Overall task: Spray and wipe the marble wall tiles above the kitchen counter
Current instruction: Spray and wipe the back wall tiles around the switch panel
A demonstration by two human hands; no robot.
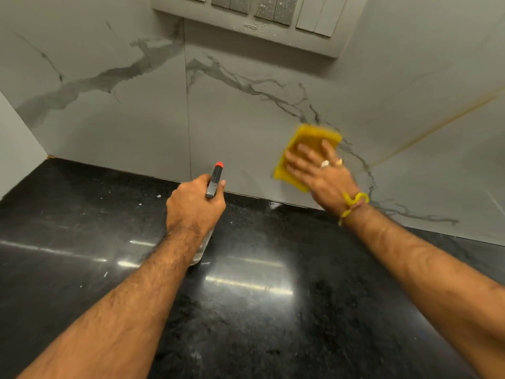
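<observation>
The marble wall tiles (235, 124) are pale grey with dark veins and rise behind the counter. My right hand (317, 170) presses a folded yellow cloth (314, 138) flat against the wall, fingers spread and straight, just above the counter's back edge. My left hand (194, 203) grips a spray bottle (216, 180) with a grey head and red nozzle that points at the wall; the clear body of the bottle shows below my wrist. A vertical tile joint runs just left of the nozzle.
A glossy black granite counter (259, 310) fills the lower half, with light streaks and small white specks on it. A switch panel (254, 20) sits on the wall at the top. A side wall (16, 149) closes the left corner.
</observation>
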